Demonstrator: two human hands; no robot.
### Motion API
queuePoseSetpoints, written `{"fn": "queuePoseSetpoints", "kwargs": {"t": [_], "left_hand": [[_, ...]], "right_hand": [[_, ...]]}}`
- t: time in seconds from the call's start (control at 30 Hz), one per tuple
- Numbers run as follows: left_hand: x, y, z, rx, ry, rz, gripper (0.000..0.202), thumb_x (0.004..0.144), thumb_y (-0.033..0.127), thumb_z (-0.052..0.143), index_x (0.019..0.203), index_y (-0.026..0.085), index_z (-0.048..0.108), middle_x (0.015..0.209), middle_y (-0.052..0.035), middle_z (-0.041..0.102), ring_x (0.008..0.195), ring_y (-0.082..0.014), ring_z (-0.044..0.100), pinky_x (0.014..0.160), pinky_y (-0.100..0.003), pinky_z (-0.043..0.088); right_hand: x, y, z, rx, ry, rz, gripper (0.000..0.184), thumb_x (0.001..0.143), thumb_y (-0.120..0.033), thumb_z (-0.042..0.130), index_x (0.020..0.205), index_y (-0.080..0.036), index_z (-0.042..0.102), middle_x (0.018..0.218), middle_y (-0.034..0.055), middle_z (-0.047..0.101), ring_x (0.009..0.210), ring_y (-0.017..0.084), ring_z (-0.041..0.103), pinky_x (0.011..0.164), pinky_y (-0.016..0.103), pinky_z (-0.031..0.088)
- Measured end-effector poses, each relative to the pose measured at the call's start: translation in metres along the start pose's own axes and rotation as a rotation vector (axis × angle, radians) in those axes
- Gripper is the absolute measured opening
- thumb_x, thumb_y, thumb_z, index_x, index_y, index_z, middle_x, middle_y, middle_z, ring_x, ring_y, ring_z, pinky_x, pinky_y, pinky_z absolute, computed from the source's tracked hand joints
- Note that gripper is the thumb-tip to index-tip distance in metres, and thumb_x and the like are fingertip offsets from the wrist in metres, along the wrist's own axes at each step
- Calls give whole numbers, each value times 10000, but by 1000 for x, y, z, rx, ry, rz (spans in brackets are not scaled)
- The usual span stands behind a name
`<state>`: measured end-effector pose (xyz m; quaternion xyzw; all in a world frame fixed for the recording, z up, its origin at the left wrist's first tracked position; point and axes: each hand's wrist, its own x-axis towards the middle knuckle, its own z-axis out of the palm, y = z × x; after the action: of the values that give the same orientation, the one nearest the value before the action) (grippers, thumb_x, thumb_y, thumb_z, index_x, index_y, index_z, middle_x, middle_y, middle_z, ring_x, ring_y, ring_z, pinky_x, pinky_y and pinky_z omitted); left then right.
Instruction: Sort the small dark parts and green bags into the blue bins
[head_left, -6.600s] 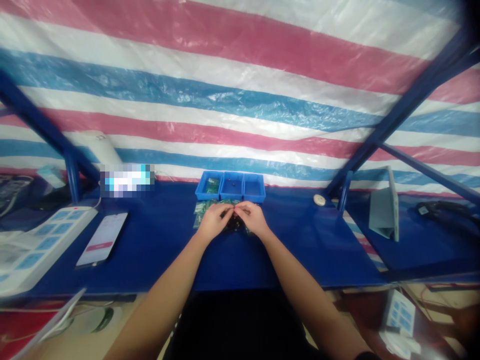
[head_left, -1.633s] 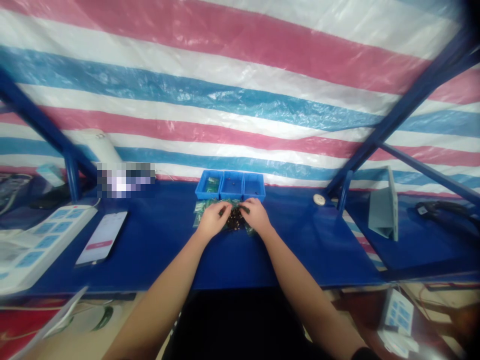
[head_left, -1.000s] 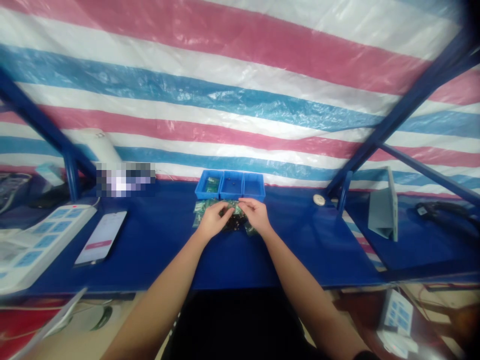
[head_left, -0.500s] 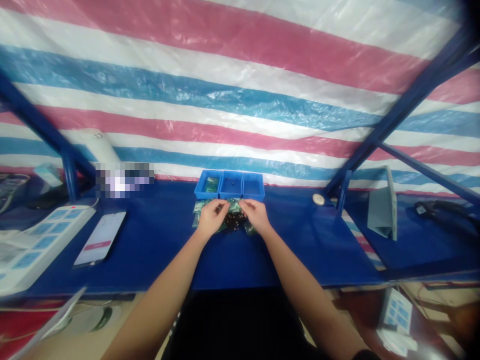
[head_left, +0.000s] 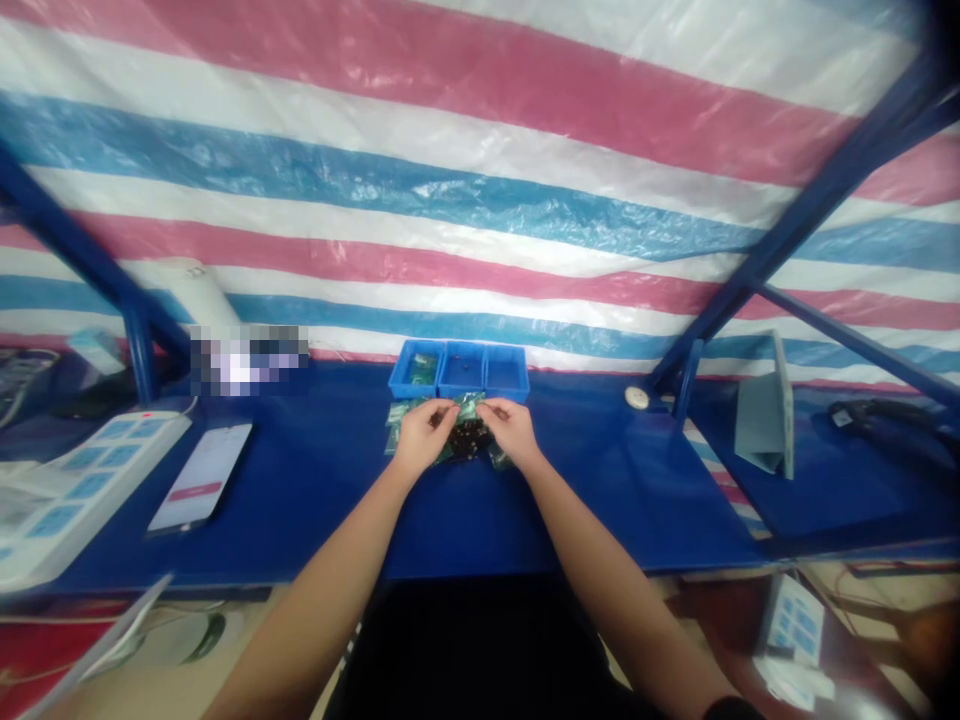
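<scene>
My left hand (head_left: pixel 424 434) and my right hand (head_left: pixel 512 430) pinch a small greenish plastic bag (head_left: pixel 469 404) between them, one at each side. Just below it lies a heap of small dark pieces (head_left: pixel 469 440), too small to name. More of the little green bags (head_left: pixel 394 412) lie by my left hand, and another bag (head_left: pixel 498 457) is partly under my right. Right behind my hands stand three joined blue bins: the left bin (head_left: pixel 394 376) holds green bags, the middle bin (head_left: pixel 461 386) a few tiny dark bits, and the right bin (head_left: pixel 507 374) shows its bare floor.
On the blue table (head_left: pixel 315 500), a phone (head_left: pixel 201 478) and a large white power strip (head_left: pixel 112 480) lie at left. A round pale disc (head_left: pixel 637 399) lies at right, near a blue frame post (head_left: pixel 687 385). A grey stand-like panel (head_left: pixel 765 420) stands further right.
My hands stay in nearly the same place, still pinching the bag. The bag's surface catches the light a little differently; nothing else has visibly moved.
</scene>
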<state>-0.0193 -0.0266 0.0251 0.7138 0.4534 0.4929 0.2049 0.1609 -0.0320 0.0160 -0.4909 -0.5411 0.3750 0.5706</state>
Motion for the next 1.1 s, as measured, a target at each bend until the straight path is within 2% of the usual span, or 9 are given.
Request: {"fn": "queuePoseSetpoints", "kwargs": {"t": [0.1,0.27,0.37,0.47,0.6,0.77,0.87,1.0,1.1], "left_hand": [[-1,0,-1,9,5,-35,237,870,394,582,880,186,696,640,23,615,583,-112,553,605,-226,463],[-2,1,-1,-28,16,-81,232,863,392,600,922,192,700,665,17,673,603,-126,618,647,-239,497],[-2,1,-2,-66,9,-103,236,862,385,604,960,191,696,732,-2,712,641,-142,661,678,-253,524],[-2,2,-4,-86,20,-79,245,872,370,586,999,188,690,845,-29,733,717,-159,687,711,-269,542],[-2,5,-7,-43,28,-18,248,908,336,519,1015,198,694,922,-33,726,795,-160,674,733,-265,530],[-2,4,-3,3,27,-52,187,833,354,629,929,212,705,878,-11,717,685,-134,630,680,-250,513],[-2,2,-1,1,21,-48,171,839,352,619,906,212,693,856,-9,708,670,-128,614,676,-251,505],[-1,2,-2,-31,30,-66,262,836,360,626,1050,209,635,844,-5,703,638,-119,589,664,-250,497],[-1,2,-3,-45,-9,-72,351,844,364,618,1161,216,590,813,9,696,616,-113,573,669,-249,496]], "right_hand": [[-1,-1,0,-22,10,-25,276,751,-427,702,862,-181,759,830,54,744,720,196,667,706,307,531],[-4,-4,0,-68,81,-67,262,720,-429,736,829,-193,765,810,52,737,695,195,657,694,314,530],[-3,-2,1,24,38,2,279,737,-415,720,888,-184,757,767,53,736,685,200,671,672,316,538],[-1,0,2,126,-43,27,273,791,-372,651,968,-188,746,805,53,742,697,191,678,646,302,536],[1,1,1,168,-29,38,251,820,-356,596,936,-198,753,766,33,727,647,165,647,603,281,515],[-1,-3,1,84,10,-31,211,744,-353,706,868,-182,723,856,52,728,741,177,658,701,297,524],[-1,-4,1,33,43,-73,191,733,-351,717,817,-184,683,813,42,710,695,162,636,655,281,508],[1,-1,2,20,84,-86,208,729,-363,723,822,-188,657,807,40,703,681,158,629,628,274,493],[2,1,2,13,71,-73,232,729,-365,722,873,-193,661,830,43,710,700,167,640,645,282,501]]}}
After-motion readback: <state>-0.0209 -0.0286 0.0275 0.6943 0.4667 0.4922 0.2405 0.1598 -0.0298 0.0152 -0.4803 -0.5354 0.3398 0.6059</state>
